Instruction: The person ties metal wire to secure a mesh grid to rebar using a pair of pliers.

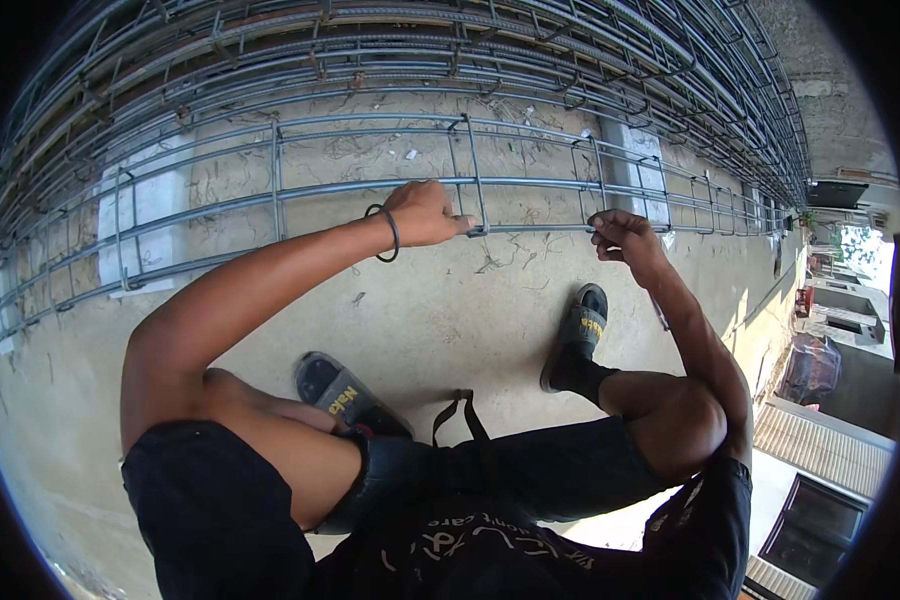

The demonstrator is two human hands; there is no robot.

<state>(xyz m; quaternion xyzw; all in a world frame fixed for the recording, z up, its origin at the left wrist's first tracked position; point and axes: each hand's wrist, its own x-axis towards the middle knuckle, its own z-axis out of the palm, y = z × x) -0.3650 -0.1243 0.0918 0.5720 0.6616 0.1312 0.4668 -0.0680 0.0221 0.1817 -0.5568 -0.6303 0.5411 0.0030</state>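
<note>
A long steel rebar cage [345,185], made of lengthwise bars with square stirrups, lies across in front of me. My left hand [425,214] is at its near side, fingers curled, with the thumb against the near bar beside the corner of a stirrup [480,187]. Whether it grips the bar or something small is hidden. Farther right, my right hand [621,238] has its thumb and forefinger pinched at the near bar, close to another stirrup [600,174]. What lies between those fingertips is too small to tell.
Stacked rebar cages [390,37] fill the far side. Pale blocks [146,206] [634,169] sit beneath the near cage. Wire scraps lie on the concrete floor [450,307]. My sandalled feet [352,394] [581,330] are apart on this side. Buildings stand at the right.
</note>
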